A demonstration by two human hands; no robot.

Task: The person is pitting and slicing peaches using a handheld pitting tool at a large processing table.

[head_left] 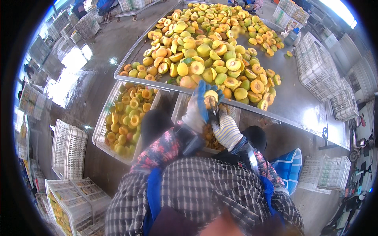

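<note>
My left hand (pixel 199 108), in a white glove with blue fingers, is closed around a halved yellow peach (pixel 211 97), its cut face turned toward me. The striped glove of my right hand (pixel 227 128) grips a small dark metal hand tool (pixel 214 111), whose tip is at the peach's lower edge; its exact kind is partly hidden by my fingers. Both hands are just in front of the edge of a metal table (pixel 307 114), which bears a big heap of halved peaches (pixel 204 51). Beneath my hands, a crate (pixel 235 113) holding fruit pieces is partly covered.
Left of my knees stands a white crate (pixel 98 131) full of peach halves. A packed crate (pixel 80 204) sits at lower left, near an upright white crate (pixel 70 147). White crates (pixel 317 59) line the table's right side. A blue checked bag (pixel 289 167) stands by my right side.
</note>
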